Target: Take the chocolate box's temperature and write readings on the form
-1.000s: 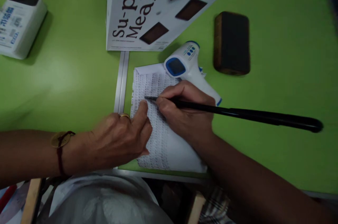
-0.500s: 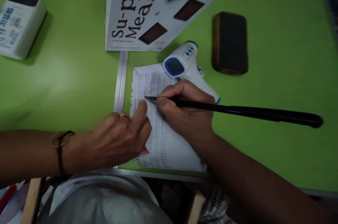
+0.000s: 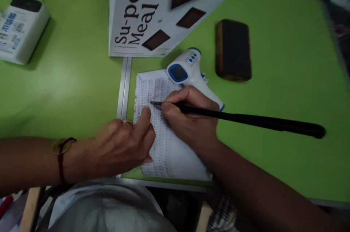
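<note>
The right hand is gripping a long black pen between thumb and fingers, and the tip is pointing down at the written rows of a sheet of paper; whether it is touching the surface is hard to tell. The sheet is lying on the green table and is carrying dense lines of small characters, too fine to read, with a blank part showing towards its right side. The left hand is gripping nothing; its index finger is reaching onto the sheet's left part, near the pen tip, while the other fingers are bending loosely.

Beyond the sheet's far edge, a white box is displaying "Su-per Meal" in large dark letters, with smaller print blurring below. A white-and-blue infrared thermometer is overlapping the sheet's far right corner; tiny lettering is showing around its three blue buttons. Right of the sheet and farther off, a dark brown-edged block is lying. Well left of the sheet, a white device is bearing a label with blurred blue characters.
</note>
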Demonstrator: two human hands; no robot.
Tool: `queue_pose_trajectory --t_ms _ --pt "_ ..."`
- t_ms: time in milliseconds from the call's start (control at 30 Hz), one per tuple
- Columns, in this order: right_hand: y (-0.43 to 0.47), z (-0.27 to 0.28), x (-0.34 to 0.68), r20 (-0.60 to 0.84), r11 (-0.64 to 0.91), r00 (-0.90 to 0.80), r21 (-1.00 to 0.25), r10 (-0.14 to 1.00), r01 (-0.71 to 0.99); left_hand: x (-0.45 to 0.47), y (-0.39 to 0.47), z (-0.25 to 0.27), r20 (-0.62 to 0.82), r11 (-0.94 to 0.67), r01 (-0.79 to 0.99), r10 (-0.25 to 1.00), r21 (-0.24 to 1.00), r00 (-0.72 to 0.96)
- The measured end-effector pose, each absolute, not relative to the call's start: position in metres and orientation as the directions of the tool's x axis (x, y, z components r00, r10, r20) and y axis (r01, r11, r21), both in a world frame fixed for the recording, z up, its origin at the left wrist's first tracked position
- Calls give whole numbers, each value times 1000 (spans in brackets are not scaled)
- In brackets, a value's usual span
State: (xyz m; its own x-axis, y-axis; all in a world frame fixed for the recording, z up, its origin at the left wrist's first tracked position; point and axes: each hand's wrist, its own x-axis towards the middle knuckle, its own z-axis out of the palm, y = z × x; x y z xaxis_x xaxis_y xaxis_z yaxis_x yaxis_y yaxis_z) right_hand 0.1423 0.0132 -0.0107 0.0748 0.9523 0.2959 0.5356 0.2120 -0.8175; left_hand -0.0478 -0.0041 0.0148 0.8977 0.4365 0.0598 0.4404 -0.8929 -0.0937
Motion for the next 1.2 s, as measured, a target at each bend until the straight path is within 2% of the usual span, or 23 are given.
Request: queue_pose_trajectory --t_ms 933,1200 --pt "13 -11 146 282 190 74 -793 956 579 -48 -4 13 76 -885 452 446 -107 892" --pt "12 -13 148 295 210 73 -812 953 544 -49 -5 12 67 -886 452 448 -105 892"
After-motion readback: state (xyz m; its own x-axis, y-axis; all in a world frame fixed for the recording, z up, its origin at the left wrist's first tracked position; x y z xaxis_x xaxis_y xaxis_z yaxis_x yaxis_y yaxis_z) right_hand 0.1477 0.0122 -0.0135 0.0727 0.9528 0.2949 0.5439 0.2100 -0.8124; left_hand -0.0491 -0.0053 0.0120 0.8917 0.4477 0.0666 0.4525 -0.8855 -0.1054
